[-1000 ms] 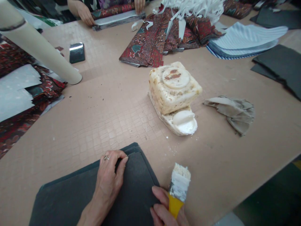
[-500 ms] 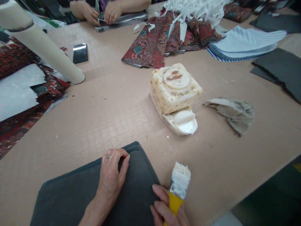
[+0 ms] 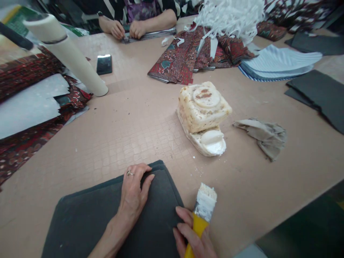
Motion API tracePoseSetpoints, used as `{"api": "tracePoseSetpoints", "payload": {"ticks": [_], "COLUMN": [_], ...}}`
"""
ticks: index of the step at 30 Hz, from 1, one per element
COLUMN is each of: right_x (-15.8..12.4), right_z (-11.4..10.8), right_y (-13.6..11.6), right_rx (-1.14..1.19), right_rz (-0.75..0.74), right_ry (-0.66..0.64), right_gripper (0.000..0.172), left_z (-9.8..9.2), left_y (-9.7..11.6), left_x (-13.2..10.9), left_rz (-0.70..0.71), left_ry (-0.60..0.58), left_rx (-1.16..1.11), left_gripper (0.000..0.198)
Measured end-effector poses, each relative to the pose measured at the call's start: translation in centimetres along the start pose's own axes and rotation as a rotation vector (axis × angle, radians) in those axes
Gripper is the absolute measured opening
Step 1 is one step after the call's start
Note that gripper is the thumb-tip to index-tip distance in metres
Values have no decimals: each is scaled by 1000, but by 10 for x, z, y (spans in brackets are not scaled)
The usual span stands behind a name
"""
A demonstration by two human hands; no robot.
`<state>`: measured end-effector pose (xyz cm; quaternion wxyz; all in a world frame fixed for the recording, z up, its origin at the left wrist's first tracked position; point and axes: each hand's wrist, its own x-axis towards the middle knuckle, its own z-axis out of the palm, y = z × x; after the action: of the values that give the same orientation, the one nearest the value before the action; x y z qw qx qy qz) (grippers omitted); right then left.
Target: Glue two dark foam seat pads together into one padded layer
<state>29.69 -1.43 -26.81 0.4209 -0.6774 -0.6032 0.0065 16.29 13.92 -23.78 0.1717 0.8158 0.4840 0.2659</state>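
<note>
Dark grey sheets (image 3: 107,215) lie stacked at the near edge of the table, their edges slightly offset. My left hand (image 3: 137,190), with a ring on one finger, grips the top sheet's far edge between thumb and fingers. In my right hand (image 3: 196,233) is a paintbrush (image 3: 204,204) with a yellow handle, its bristles coated in white paste and pointing away from me. The fingertips of that hand touch the right edge of the sheets. Beyond the brush stands a stained, cream-coloured plastic container (image 3: 204,107), with white paste in its cut-out front opening.
A crumpled cloth (image 3: 264,136) lies right of the container. Patterned red fabric (image 3: 172,61), white strips (image 3: 231,18), striped blue pieces (image 3: 279,64) and more grey sheets (image 3: 319,93) sit farther back. Left are a cardboard tube (image 3: 80,64) and a phone (image 3: 104,64). Across the table, another person's hands (image 3: 129,30) work.
The view has shifted, so the table items appear farther right or lower. My hands keep nearly the same hold on the sheets and the paintbrush. The other person's hands have moved slightly.
</note>
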Motion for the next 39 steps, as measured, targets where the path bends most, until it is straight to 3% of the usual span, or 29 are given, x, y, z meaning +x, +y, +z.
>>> {"api": "tracePoseSetpoints", "payload": {"ticks": [4,8,10,14,19,24,27,30,34,39], "right_x": [-4,-9,-12,-17,-20,-19,-9,2,9,7], "right_z": [-4,-4,-2,3,6,9,13,19,31,37], "right_y": [2,16,24,27,20,41,47,32,12,26], "right_rx": [25,62,93,129,166,160,108,38,-7,-125], "right_rz": [-31,-150,-219,-204,-150,-230,-343,-446,-564,-571], "right_ry": [-44,-38,-41,23,50,4,-9,-31,-85,-6], "right_gripper": [15,13,15,23,23,27,28,26,21,28], "left_z": [-1,-13,-25,-56,-100,-133,-143,-145,-142,-145], "left_y": [2,13,20,24,-3,-45,-64,-76,-92,-116], "left_x": [-4,-20,-37,-89,-170,-223,-226,-208,-175,-151], "left_rz": [8,25,52,24,-165,-481,-603,-620,-592,-572], "left_ry": [97,181,169,114,140,332,402,420,379,273], "left_rx": [-3,-26,-37,5,149,135,31,-29,-76,-108], "left_gripper": [11,16,21,28,34,31,29,29,32,45]}}
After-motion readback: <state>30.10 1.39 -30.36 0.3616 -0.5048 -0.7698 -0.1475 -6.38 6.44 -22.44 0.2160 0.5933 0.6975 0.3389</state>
